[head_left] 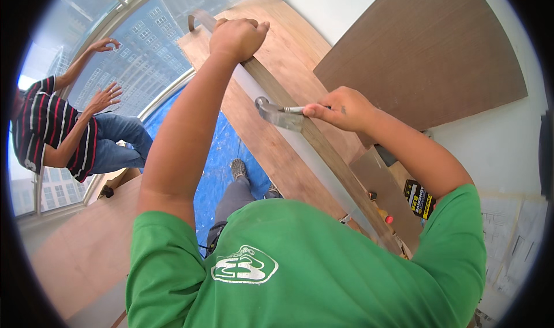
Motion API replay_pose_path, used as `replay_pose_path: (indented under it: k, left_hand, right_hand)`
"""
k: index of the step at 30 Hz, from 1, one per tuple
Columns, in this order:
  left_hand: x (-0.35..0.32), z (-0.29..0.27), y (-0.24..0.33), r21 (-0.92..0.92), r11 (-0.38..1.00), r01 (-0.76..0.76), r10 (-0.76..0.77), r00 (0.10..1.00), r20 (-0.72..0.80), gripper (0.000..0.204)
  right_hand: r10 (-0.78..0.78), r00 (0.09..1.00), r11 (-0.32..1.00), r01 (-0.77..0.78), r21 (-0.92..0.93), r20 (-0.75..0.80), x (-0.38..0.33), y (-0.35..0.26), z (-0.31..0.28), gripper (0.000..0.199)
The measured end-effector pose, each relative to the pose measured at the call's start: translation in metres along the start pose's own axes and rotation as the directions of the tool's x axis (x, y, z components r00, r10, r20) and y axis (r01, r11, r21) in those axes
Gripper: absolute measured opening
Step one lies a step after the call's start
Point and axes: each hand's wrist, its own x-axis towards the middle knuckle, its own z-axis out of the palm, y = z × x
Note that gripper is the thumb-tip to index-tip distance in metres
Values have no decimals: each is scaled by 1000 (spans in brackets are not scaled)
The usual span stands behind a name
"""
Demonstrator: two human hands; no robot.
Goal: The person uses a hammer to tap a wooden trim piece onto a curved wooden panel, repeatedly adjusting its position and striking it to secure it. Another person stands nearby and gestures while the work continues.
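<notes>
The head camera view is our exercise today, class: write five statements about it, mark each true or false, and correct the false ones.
1. The person's right hand holds a hammer. True.
2. The person's left hand holds a second hammer. False: it is at the long brown strip of wood.
3. The sheet on the floor is red. False: it is blue.
4. A co-worker in a striped shirt is at the left of the view. True.
5. The large brown panel is at the lower left. False: it is at the upper right.
</notes>
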Motion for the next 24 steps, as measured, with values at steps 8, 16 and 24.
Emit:
replay_pose_path:
  k: [8, 16, 24]
  left_hand:
    - [-10, 7, -13, -56, 998, 19, -22, 999, -50, 58]
    - [-12, 7, -22, -90, 996, 8, -11, 999, -40, 57]
    - [-3, 29, -25, -160, 987, -6, -49, 938, -343, 45]
  right_hand:
    - [29, 999, 1000, -29, 11, 15, 43, -17, -7, 90]
    - [23, 997, 999, -26, 44, 72, -55, -6, 9, 77]
    - [109, 993, 988, -112, 105, 32, -130, -11, 25, 66]
